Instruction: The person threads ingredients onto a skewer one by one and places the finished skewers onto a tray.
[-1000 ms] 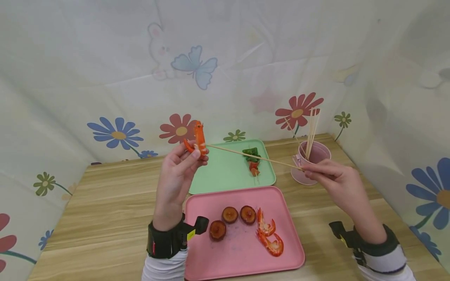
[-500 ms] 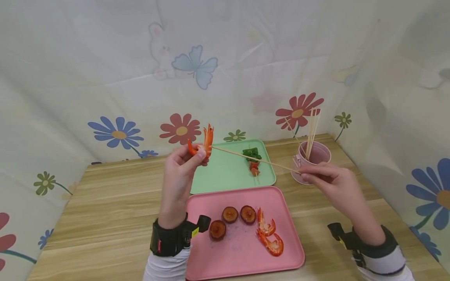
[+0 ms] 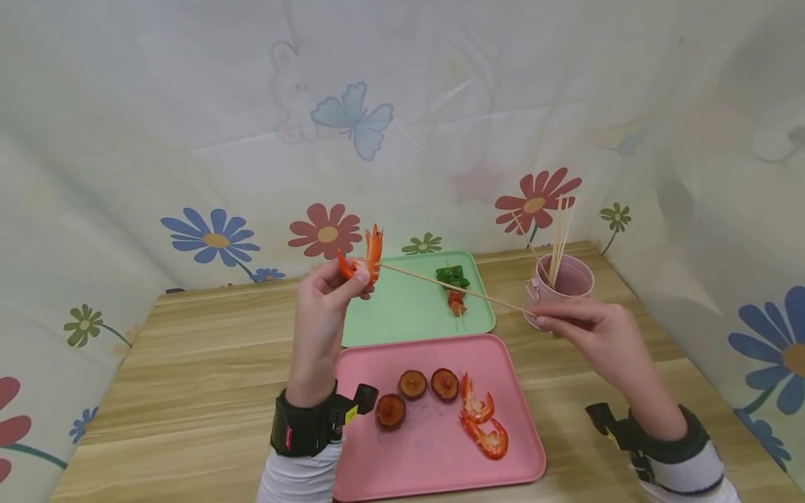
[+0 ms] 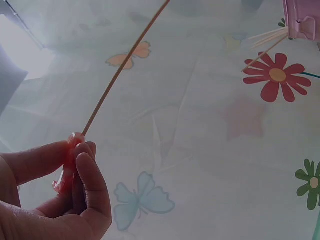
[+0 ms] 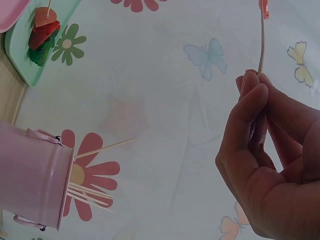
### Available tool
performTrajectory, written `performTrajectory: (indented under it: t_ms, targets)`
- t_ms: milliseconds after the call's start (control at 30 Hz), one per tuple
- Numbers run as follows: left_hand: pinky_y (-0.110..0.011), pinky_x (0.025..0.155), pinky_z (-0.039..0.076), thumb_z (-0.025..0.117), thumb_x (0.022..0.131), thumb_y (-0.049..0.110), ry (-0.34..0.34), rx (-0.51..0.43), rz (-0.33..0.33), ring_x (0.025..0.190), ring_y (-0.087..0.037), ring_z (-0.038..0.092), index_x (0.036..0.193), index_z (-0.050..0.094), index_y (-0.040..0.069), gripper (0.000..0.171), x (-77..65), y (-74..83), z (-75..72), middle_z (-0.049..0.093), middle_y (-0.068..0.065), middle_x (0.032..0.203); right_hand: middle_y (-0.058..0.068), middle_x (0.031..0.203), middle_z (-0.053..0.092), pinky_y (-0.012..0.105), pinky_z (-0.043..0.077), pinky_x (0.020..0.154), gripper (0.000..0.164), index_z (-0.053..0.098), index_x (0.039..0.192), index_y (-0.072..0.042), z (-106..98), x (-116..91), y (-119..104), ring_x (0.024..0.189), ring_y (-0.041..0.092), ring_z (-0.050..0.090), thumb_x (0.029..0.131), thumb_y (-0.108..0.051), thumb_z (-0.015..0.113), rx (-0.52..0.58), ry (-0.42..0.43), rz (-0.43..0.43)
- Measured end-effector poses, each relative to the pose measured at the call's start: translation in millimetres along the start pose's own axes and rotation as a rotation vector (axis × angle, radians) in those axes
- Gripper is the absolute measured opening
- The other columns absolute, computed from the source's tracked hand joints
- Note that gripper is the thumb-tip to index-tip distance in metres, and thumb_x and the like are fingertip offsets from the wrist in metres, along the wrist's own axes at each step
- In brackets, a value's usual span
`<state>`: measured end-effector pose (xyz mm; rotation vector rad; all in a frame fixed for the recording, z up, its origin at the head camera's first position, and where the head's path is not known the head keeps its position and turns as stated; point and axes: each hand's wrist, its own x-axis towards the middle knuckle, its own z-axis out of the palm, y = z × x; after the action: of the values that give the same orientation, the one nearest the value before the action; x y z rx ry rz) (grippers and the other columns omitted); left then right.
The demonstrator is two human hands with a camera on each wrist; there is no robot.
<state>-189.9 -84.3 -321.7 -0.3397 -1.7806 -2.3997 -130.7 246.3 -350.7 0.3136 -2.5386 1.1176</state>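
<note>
A: Where did your work stand?
B: One loaded skewer (image 3: 456, 298) lay on the green tray (image 3: 386, 311) behind the pink tray (image 3: 434, 464). Raised off the pink tray, your left hand (image 3: 328, 297) pinched a shrimp (image 3: 374, 254), your right hand (image 3: 594, 335) a bare skewer (image 3: 426, 279) meeting it; piercing unconfirmed. On the pink tray, loose shrimps (image 3: 488, 443) and mushrooms (image 3: 412, 385) lay unthreaded.
A: Surroundings?
B: Wood-grain table (image 3: 189, 391) ran beneath it, flower-printed sheeting (image 3: 415, 175) behind.
</note>
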Motion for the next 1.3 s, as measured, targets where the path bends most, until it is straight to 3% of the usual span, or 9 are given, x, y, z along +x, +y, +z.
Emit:
performTrajectory:
  t_ms: [233,400,733,1100,1300]
  targets:
    - [-0.023,0.067,0.052,0.059,0.089,-0.002,-0.025,-0.013,-0.008,0.069,-0.016,0.059,0.087,0.066,0.003,0.008,0.1,-0.6,2.1,0.065,-0.003,0.075,0.004,0.086,0.072,0.016,0.052,0.059,0.018,0.075,0.100,-0.008,2,-1,-1,0.068,0.002,0.061,0.082,-0.008,0.072,0.006,0.016,0.018]
    - [-0.023,0.068,0.052,0.060,0.090,0.000,-0.027,0.000,-0.009,0.070,-0.017,0.059,0.091,0.064,-0.003,0.005,0.0,-1.3,3.0,0.066,-0.003,0.077,0.007,0.086,0.073,0.016,0.052,0.058,0.019,0.075,0.099,-0.008,3,-2,-2,0.067,0.001,0.061,0.080,-0.006,0.073,-0.009,0.041,0.022]
    - [-0.024,0.068,0.052,0.061,0.089,0.001,-0.040,0.035,-0.040,0.068,-0.017,0.059,0.090,0.063,-0.003,0.005,0.1,-0.2,-0.3,0.066,-0.002,0.075,-0.010,0.083,0.071,0.017,0.051,0.058,0.018,0.075,0.099,-0.008,2,-2,-2,0.067,0.001,0.059,0.081,-0.007,0.073,0.028,0.029,0.026]
    - [-0.026,0.073,0.055,0.057,0.092,0.001,-0.116,0.024,-0.032,0.079,-0.017,0.062,0.096,0.060,0.004,0.006,3.1,-0.3,-7.0,0.064,-0.003,0.086,0.001,0.082,0.070,0.019,0.051,0.057,0.017,0.075,0.100,-0.007,3,-2,-6,0.067,0.005,0.058,0.085,-0.014,0.070,0.099,-0.014,0.041]
    - [-0.024,0.071,0.054,0.060,0.091,0.002,-0.066,0.024,-0.017,0.076,-0.016,0.061,0.093,0.062,0.002,0.003,4.1,-3.3,-5.8,0.066,-0.002,0.082,-0.003,0.078,0.067,0.018,0.047,0.054,0.015,0.075,0.098,-0.008,5,-2,-8,0.066,0.006,0.052,0.084,-0.010,0.071,0.080,0.020,0.022]
